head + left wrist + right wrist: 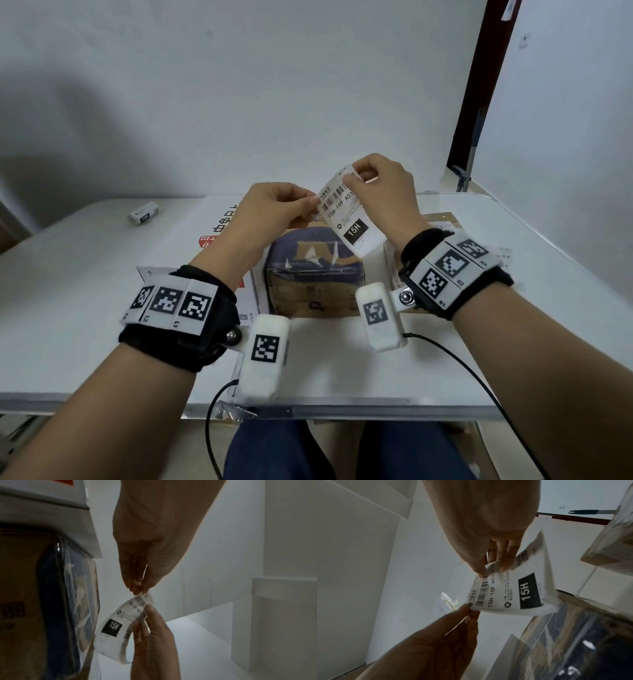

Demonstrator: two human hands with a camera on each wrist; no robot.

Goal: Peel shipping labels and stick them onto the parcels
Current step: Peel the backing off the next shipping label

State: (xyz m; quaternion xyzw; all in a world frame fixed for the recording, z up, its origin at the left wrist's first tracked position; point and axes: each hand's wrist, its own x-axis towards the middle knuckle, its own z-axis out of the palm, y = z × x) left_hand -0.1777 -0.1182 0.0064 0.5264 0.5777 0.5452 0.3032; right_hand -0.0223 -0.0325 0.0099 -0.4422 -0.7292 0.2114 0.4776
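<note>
- Left hand (pixel 274 205) pinches shipping label (pixel 349 212) at one top corner
- Right hand (pixel 383 192) pinches other top corner
- Label above taped parcel (pixel 315 274)

Label held above the parcel, between both hands

The shipping label (pixel 349 214) hangs over the taped parcel (pixel 315 274) on the table (pixel 85 274); left hand (pixel 274 209) pinches its left corner, right hand (pixel 383 188) its top.

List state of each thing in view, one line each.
Label: held in the air above the box, one corner starting to peel.
Left hand: pinches the label's corner.
Right hand: pinches the peeling corner.
Box: closed, taped, on the table.
Roll: lying on its side.
</note>
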